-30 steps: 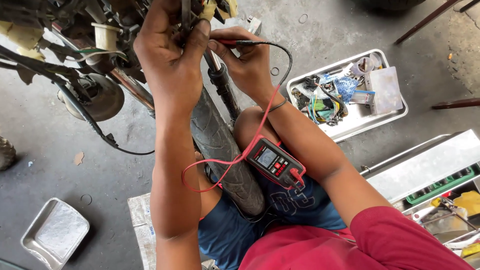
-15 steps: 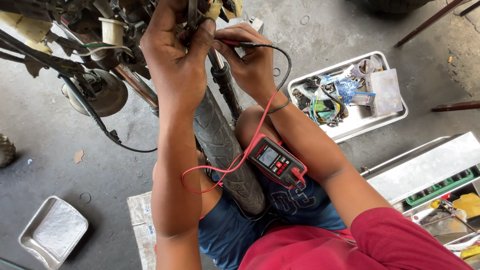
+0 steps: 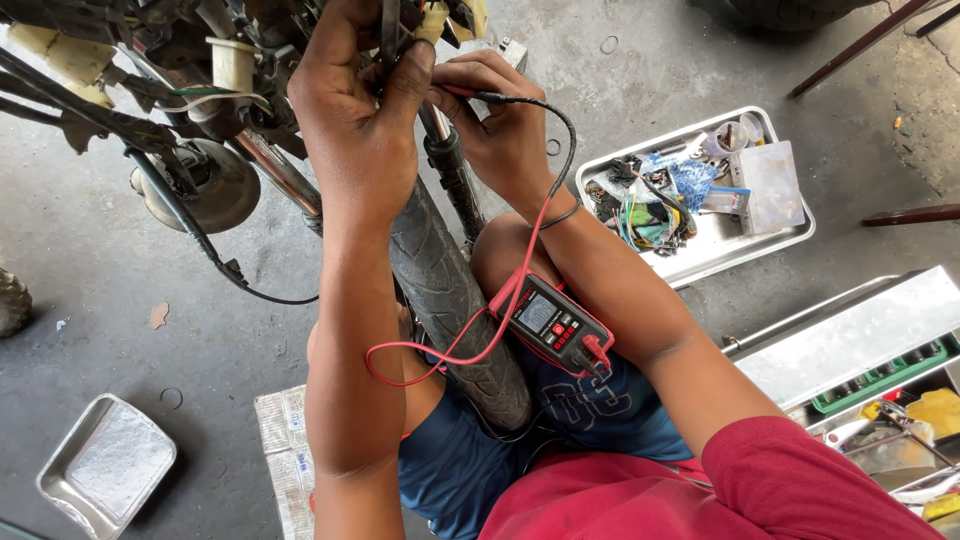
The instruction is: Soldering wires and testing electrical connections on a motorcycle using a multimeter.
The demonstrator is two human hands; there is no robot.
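Note:
My left hand (image 3: 358,128) is raised to the front of a motorcycle, fingers closed on wiring and a connector near the top. Beside it, my right hand (image 3: 497,122) pinches a black test probe (image 3: 505,98) against the same spot. Red (image 3: 470,345) and black leads run down from the hands to a dark multimeter (image 3: 552,325) with a red edge, which rests on my thigh. The front tyre (image 3: 452,300) stands between my knees. What the probe tip touches is hidden by my fingers.
A white tray (image 3: 735,245) of wires and small parts lies on the concrete at right. An open metal toolbox (image 3: 860,350) sits at lower right. A small empty metal tray (image 3: 60,480) is at lower left. Cables hang from the motorcycle at upper left.
Both hands stay on the wiring; the view has shifted slightly, and the hands look a little lower in frame.

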